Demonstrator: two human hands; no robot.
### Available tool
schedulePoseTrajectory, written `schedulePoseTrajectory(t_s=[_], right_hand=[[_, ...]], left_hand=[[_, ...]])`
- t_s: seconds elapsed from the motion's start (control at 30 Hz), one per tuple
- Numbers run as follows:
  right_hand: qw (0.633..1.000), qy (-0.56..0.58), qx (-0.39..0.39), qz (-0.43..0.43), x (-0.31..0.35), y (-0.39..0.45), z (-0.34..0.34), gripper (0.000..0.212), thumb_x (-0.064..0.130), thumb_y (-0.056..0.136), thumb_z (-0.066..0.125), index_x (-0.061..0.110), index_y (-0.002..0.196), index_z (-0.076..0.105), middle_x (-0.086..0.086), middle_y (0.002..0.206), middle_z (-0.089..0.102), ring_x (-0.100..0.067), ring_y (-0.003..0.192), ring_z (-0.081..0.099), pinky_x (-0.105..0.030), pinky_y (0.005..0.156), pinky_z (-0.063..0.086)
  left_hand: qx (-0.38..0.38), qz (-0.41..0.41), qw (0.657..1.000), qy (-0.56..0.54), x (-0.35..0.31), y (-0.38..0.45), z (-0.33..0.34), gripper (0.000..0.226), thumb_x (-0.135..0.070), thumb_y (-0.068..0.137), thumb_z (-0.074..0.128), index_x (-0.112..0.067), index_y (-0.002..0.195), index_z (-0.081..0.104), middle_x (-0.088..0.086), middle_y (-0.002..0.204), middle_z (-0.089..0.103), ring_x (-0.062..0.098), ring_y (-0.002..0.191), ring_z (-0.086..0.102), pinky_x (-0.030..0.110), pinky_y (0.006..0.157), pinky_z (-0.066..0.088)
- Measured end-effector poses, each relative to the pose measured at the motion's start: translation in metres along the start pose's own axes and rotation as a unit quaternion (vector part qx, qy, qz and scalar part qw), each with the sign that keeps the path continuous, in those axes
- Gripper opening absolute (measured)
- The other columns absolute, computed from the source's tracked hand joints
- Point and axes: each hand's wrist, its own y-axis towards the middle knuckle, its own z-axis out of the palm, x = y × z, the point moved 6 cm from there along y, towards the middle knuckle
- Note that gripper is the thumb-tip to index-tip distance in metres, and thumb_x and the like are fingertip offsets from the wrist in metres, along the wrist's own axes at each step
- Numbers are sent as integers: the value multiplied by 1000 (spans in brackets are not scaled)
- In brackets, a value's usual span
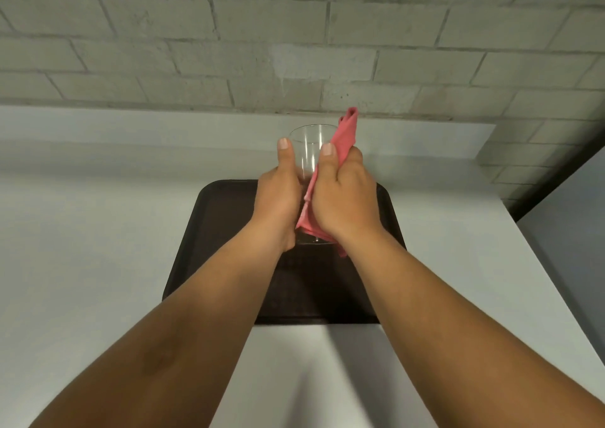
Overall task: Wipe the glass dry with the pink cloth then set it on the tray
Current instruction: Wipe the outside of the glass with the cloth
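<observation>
A clear drinking glass [306, 152] is held in the air above the dark brown tray [222, 231], its open rim pointing away from me. My left hand [278, 195] grips its left side, thumb up along the wall. My right hand [343, 198] presses the pink cloth [345, 136] against the glass's right side. The cloth sticks out past the rim at the top and hangs below my right wrist. The lower part of the glass is hidden behind my hands.
The tray lies on a white counter [98, 231] that runs back to a grey brick wall [294, 34]. The counter's right edge [510, 224] drops off beside a grey vertical surface at the far right.
</observation>
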Motion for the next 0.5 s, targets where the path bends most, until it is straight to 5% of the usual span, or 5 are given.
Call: schedulePoseTrajectory(t_s=[0.17, 0.27, 0.33, 0.43, 0.5], right_hand=[[999, -23, -7, -26, 2, 0, -1, 43, 49, 108, 34, 12, 123, 52, -6, 105, 66, -18, 89, 65, -19, 63, 42], [998, -36, 39, -25, -2, -9, 4, 53, 48, 108, 34, 7, 141, 43, -15, 129, 62, -29, 114, 65, -32, 86, 54], [994, -63, 82, -31, -3, -19, 9, 70, 49, 108, 34, 8, 163, 18, -17, 160, 41, -30, 140, 50, -30, 107, 42], [990, -87, 104, -39, -2, -26, 12, 79, 50, 107, 35, 11, 166, -1, -12, 171, 23, -28, 149, 38, -21, 103, 27], [991, -89, 94, -37, 2, -21, 10, 75, 52, 107, 35, 8, 163, 13, -17, 162, 38, -30, 141, 48, -25, 105, 36]], left_hand=[[91, -35, 995, -36, 6, -8, 14, 75, -77, 103, 33, -27, 91, 87, 5, 94, 88, 17, 92, 85, 40, 84, 66], [82, -50, 993, -61, 7, -6, 10, 79, -77, 103, 36, -22, 84, 89, 6, 84, 87, 18, 82, 85, 36, 75, 65], [74, -72, 991, -85, 7, -3, 7, 80, -78, 102, 37, -14, 104, 85, 12, 91, 88, 23, 87, 86, 37, 78, 64], [72, -76, 990, -96, 8, -5, 7, 78, -75, 104, 38, -10, 111, 81, 11, 92, 88, 21, 84, 86, 31, 69, 65], [75, -66, 989, -108, 9, -8, 7, 75, -72, 107, 36, -10, 111, 80, 10, 89, 88, 19, 83, 86, 27, 63, 65]])
